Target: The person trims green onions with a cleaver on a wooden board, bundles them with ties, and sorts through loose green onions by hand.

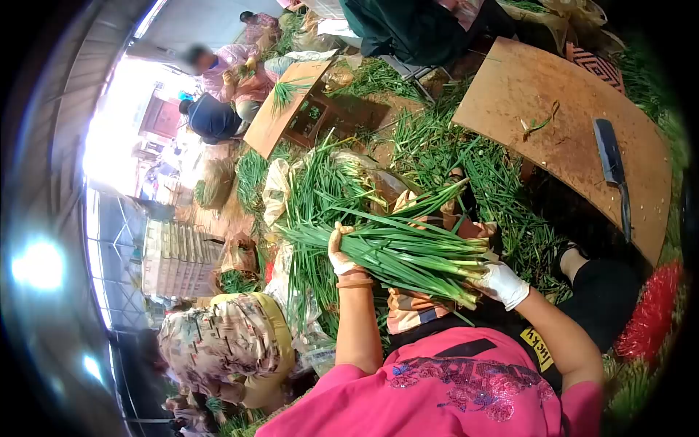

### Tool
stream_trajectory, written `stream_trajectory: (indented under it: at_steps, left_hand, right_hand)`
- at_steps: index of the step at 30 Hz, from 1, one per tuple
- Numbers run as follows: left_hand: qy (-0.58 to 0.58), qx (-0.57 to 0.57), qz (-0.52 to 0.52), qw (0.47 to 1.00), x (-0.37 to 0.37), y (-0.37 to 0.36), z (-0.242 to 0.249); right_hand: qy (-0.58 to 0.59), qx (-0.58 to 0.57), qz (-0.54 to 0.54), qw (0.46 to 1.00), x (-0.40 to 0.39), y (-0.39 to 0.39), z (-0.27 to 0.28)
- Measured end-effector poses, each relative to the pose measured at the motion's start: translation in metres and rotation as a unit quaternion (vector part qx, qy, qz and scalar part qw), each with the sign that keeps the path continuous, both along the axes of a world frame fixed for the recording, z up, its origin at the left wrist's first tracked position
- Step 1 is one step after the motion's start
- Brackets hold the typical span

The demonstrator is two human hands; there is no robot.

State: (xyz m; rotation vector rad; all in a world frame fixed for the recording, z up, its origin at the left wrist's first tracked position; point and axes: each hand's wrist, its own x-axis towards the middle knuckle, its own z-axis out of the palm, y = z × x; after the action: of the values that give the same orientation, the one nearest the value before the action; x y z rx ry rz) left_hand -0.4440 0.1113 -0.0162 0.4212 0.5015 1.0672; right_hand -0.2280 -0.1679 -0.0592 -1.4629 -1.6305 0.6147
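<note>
A bundle of green onions (397, 251) lies across both my hands above my lap, leafy ends to the left and pale stem ends to the right. My left hand (341, 251), partly gloved, is closed around the leaves. My right hand (504, 284), in a white glove, grips the stem ends, its fingertips partly hidden by the stalks. Just beyond the bundle, a heap of loose green onions (328, 182) rests against plastic bags.
A cleaver (611, 160) lies on a wooden board (539, 95) at the right. Another board (287, 102) stands farther back. Stacked white crates (178, 258) are at the left. Several people sit nearby, one in a patterned top (218, 339). Red netting (652, 309) lies at the lower right.
</note>
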Motion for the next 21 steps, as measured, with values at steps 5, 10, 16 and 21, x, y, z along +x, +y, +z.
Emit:
stream_trajectory:
  at_steps: [5,10,16,21]
  left_hand:
    - [0.007,-0.014,0.000,1.000,0.000,0.001,-0.018]
    - [0.079,-0.017,-0.013,0.997,0.008,-0.012,-0.021]
    - [0.086,-0.045,0.012,0.995,-0.002,-0.004,-0.022]
    - [0.123,-0.052,0.019,0.991,-0.010,-0.006,-0.025]
  right_hand:
    - [0.465,-0.241,-0.004,0.852,-0.006,-0.005,-0.033]
    - [0.303,-0.184,-0.025,0.935,0.012,-0.019,0.003]
    - [-0.345,-0.446,-0.093,0.821,0.119,-0.063,0.057]
    - [-0.066,-0.367,-0.264,0.889,0.139,-0.075,0.057]
